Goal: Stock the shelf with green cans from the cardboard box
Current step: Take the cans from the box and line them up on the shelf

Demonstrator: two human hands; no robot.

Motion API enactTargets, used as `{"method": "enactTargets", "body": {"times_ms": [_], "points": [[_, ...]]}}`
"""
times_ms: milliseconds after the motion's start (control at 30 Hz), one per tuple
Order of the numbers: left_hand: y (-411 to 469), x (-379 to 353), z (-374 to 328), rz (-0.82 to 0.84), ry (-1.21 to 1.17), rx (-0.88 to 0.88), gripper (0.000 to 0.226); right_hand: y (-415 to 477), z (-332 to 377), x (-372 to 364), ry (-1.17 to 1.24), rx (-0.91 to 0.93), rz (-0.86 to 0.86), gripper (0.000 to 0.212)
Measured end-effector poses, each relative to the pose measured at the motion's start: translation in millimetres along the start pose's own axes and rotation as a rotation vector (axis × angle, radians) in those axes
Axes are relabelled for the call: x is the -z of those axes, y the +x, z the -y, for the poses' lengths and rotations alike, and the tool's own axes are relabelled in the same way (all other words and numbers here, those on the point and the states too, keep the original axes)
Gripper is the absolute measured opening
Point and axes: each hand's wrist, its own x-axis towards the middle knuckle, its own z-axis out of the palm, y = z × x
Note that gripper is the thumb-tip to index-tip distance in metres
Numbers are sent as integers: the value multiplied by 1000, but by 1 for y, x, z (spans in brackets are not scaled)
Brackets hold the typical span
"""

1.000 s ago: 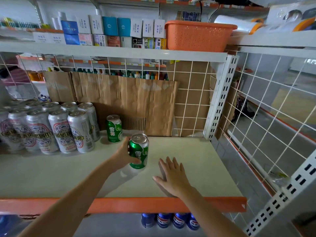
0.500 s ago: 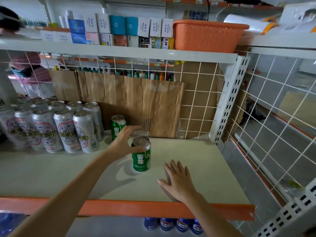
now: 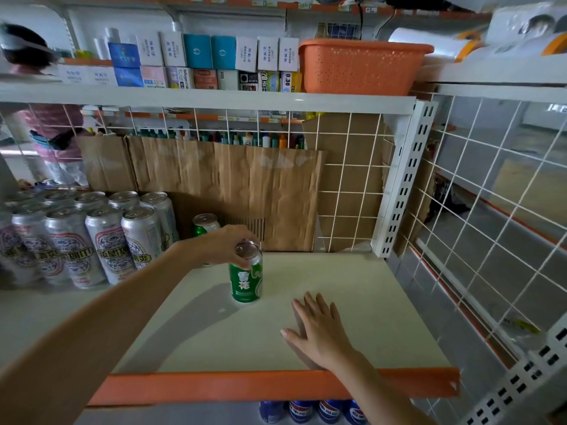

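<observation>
Green can (image 3: 246,279) upright on shelf (image 3: 352,280), left hand (image 3: 225,245) gripping its top rim from above. Right hand (image 3: 319,329) flat, fingers spread (holding nothing).

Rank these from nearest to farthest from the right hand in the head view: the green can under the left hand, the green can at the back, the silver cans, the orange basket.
From the right hand, flat on the shelf:
1. Green can under the left hand, just ahead and left.
2. Back green can, by the cardboard.
3. Silver cans, far left.
4. Orange basket, on the shelf above.
</observation>
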Motion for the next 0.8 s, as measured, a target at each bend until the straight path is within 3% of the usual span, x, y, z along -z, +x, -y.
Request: {"method": "enactTargets", "body": {"times_ms": [333,600,800], "points": [[32,20,35,-50,168,22,47,0,1,2,17,-15,20,118],[51,24,56,-66,189,42,55,3,-2,-2,23,-17,22,134],[62,28,62,-55,230,67,57,3,-1,-2,33,-13,27,125]]}}
